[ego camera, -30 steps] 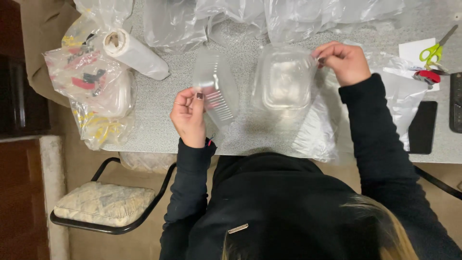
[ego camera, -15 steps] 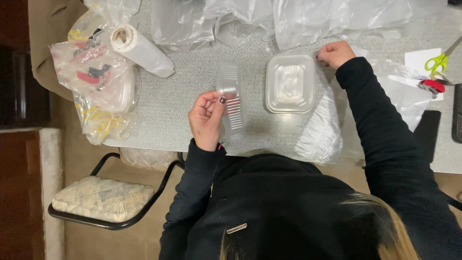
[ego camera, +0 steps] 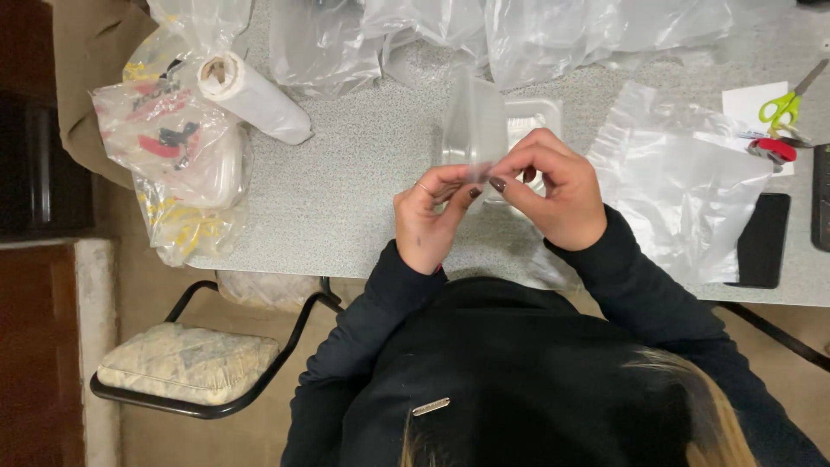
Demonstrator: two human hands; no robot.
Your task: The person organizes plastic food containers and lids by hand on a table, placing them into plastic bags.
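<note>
Both hands have come together at centre frame: half a second back our right hand (ego camera: 553, 195) was out at the tray's far corner and our left hand (ego camera: 430, 220) held the clear piece alone. Now we pinch that small clear plastic bag (ego camera: 473, 130) between the fingertips of both hands, and it stands upright above them. The clear plastic tray (ego camera: 538, 117) sits on the surface just behind the bag, partly hidden by our right hand; what it holds we cannot tell.

At upper left, a clear bag of coloured items (ego camera: 169, 151) lies at the surface's edge, red, dark and yellow bits showing through, and a white roll (ego camera: 251, 95) lies beside it. Crumpled clear bags (ego camera: 536, 30) run along the top. A flat clear sheet (ego camera: 683, 186) lies right of our hands, with green-handled scissors (ego camera: 787, 104) and a black phone (ego camera: 762, 240) beyond.

The grey speckled surface (ego camera: 354, 186) carries it all; a cushioned chair (ego camera: 186, 367) stands at lower left.
</note>
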